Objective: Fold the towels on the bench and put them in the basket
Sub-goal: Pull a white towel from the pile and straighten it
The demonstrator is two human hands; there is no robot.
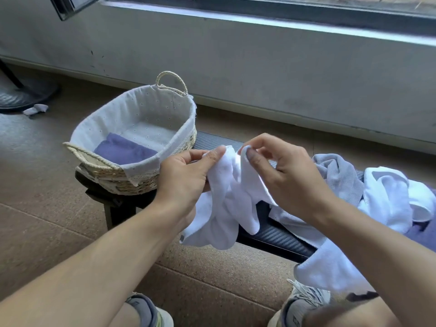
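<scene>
So my left hand [186, 175] and right hand [280, 175] are both pinching the top edge of a white towel [226, 208], which hangs bunched over the front of the bench [278, 237]. Best bet here, I reckon: slide the pinches out to the corners and shake it flat before folding. The basket [132, 178] sits at the bench's left end with a purple towel [122, 149] inside; the unfolded pile [382, 194] is on the right.

The heap of towels [387, 197] is cut off by the right edge. Much of the tabletop [278, 237] is covered by cloth and hands. The folded purple towel [122, 151] is partly hidden behind the basket [141, 180] wall. Both shoes [304, 303] are cropped at the bottom.
</scene>
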